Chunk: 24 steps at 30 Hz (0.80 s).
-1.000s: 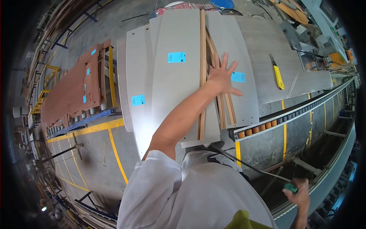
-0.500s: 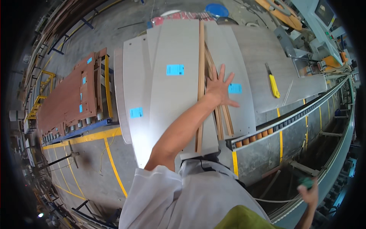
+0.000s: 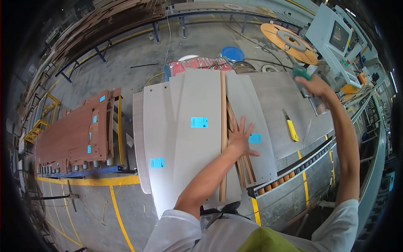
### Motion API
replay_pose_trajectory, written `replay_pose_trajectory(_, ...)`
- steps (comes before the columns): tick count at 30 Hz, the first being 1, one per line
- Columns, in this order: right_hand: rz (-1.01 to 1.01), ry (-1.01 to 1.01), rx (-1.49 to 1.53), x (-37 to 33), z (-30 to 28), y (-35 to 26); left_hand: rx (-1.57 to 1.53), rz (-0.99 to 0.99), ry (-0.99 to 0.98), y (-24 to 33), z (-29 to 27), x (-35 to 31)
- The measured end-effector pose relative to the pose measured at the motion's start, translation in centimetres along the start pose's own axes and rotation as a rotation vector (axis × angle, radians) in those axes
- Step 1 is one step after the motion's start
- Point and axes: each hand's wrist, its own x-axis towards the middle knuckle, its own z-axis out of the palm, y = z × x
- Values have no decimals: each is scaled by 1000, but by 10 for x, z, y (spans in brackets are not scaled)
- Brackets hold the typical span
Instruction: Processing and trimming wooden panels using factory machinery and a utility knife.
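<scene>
My left hand [image 3: 238, 142] lies with fingers spread across thin wooden strips [image 3: 235, 126] and the pale grey panel [image 3: 259, 113] beneath them. Right beside its fingertips is a blue label [image 3: 255, 138]. A longer wooden strip [image 3: 223, 94] runs along the edge of the neighbouring grey panel [image 3: 197, 147]. Out at the far right, my right hand [image 3: 315, 86] is closed around a small green object [image 3: 303, 72]; motion blur hides its exact kind. Below that hand, a yellow utility knife [image 3: 291, 127] rests on a wide brownish-grey board [image 3: 273, 92].
Brown panels [image 3: 71, 134] with blue labels are stacked on a roller stand at left. A roller conveyor [image 3: 289, 176] runs along the right. Behind the panels sit a blue round lid [image 3: 233, 53] and a red-and-white bundle [image 3: 197, 63]. A machine with a screen [image 3: 339, 35] stands far right.
My right hand has swung from the lower right, beside the conveyor, up to the board's far right corner with the green object. My left hand stays on the strips. The view has tilted upward.
</scene>
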Motion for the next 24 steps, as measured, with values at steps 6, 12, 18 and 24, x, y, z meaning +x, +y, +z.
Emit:
replay_pose_trajectory(6, -32, -376, 82, 57, 12, -123, -60, 4, 76, -3, 7, -1)
replay_pose_trajectory(12, -189, -492, 128, 63, 24, -197, -79, 9, 40, -3, 0, -4)
replay_pose_trajectory(18, 41, -215, -283, 60, -31, -113, -71, -25, -3, 1, -1, 0)
replay_pose_trajectory(24, 114, -303, 70, -16, -76, 0, -64, 33, 187, -14, 25, 2)
